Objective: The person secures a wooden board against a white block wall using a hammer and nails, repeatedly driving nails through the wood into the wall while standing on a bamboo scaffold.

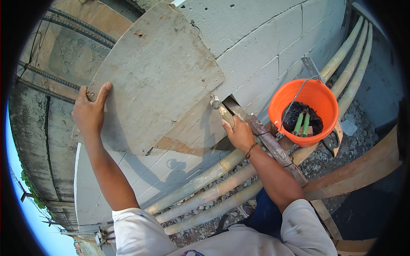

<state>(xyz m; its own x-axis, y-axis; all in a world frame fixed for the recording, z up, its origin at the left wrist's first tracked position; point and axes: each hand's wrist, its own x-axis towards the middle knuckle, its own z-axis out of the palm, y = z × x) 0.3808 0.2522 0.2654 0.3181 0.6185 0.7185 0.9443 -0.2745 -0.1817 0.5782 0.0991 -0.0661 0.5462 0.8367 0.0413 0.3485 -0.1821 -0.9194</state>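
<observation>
A large grey plywood board (158, 72), stained with cement, stands tilted against a wall of pale blocks. My left hand (89, 112) grips its left edge, with the thumb on the front face. My right hand (240, 135) is closed round the wooden handle of a hammer (223, 112). The hammer's head is close to the board's lower right corner; I cannot tell whether it touches. Below that corner, a second brown plywood piece (183, 146) shows partly from behind the board. Beside my right hand runs a cement-spattered timber (267, 138).
An orange bucket (276, 102) at right holds a black plastic bag and two green-handled tools. A handsaw (311, 68) sticks out behind it. Bamboo poles (213, 187) cross below my hands over rubble (354, 141). Steel rebars (77, 27) jut out at upper left beside the block wall (273, 47).
</observation>
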